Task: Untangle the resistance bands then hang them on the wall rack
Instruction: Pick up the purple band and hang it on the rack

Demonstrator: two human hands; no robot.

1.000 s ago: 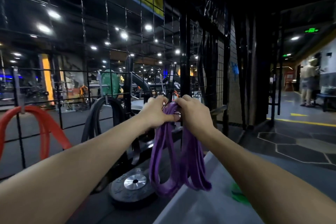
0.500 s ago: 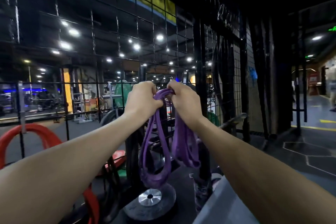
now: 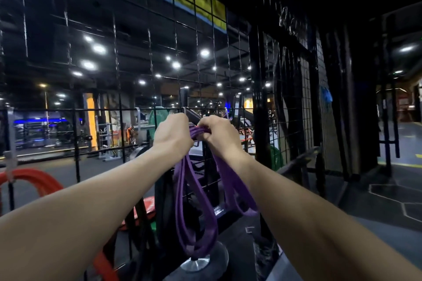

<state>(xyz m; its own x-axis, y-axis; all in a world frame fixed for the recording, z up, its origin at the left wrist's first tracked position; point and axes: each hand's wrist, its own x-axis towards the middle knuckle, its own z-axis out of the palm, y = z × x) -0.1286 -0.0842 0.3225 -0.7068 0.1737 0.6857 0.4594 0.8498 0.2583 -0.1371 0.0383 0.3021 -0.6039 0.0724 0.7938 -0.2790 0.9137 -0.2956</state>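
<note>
A: Where are the bands?

B: The purple bands (image 3: 196,210) are bunched at the top between both hands, held up close in front of the black wire rack (image 3: 146,57). From the bunch they hang down in several long loops, the lowest reaching just above a round weight plate (image 3: 219,258) on the floor.

A: And the hands?

B: The left hand (image 3: 173,137) is curled into a fist on the left side of the bunch, fingers pressed together. The right hand (image 3: 217,134) is just beside it, fingers curled in and pinching the gathered strands at the top. The two hands almost touch.

A: Are the bands on a hook?

B: I cannot tell; the hands cover that spot.

A: Anything else hanging there?

B: A red band (image 3: 34,181) hangs on the rack at the far left, draped over a pale hook (image 3: 10,157). Some black bands (image 3: 163,201) hang just left of the purple loops, behind the left forearm.

A: And on the right?

B: A dark floor with pale hexagon lines (image 3: 388,198).
</note>
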